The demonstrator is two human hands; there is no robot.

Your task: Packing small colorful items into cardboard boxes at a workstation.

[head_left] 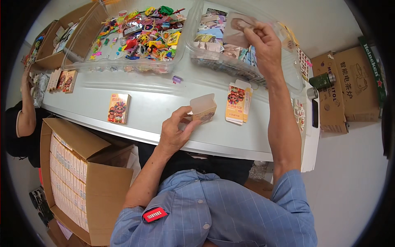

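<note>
Head view | right hand (266,43): thumb and fingers closed, pinching card (237,33) at its 9–10 o'clock, axis near 12–6, above tub (191,46) | left hand (174,130): half-curled, gripping box (206,117), mouth toward 12; card at box's 1 o'clock | lettering: box, red patch (155,214), carton (357,84)

Head view (fisheye) looks down on the table (152,99).

the bins (123,66) are clear, glossy plastic, the toys (152,39) shiny plastic. the held box (204,110) is smooth paperboard, the held card (235,35) smooth too. the carton (109,197) is matt cardboard, the table (154,92) smooth, the shirt (247,214) matt cloth.
</note>
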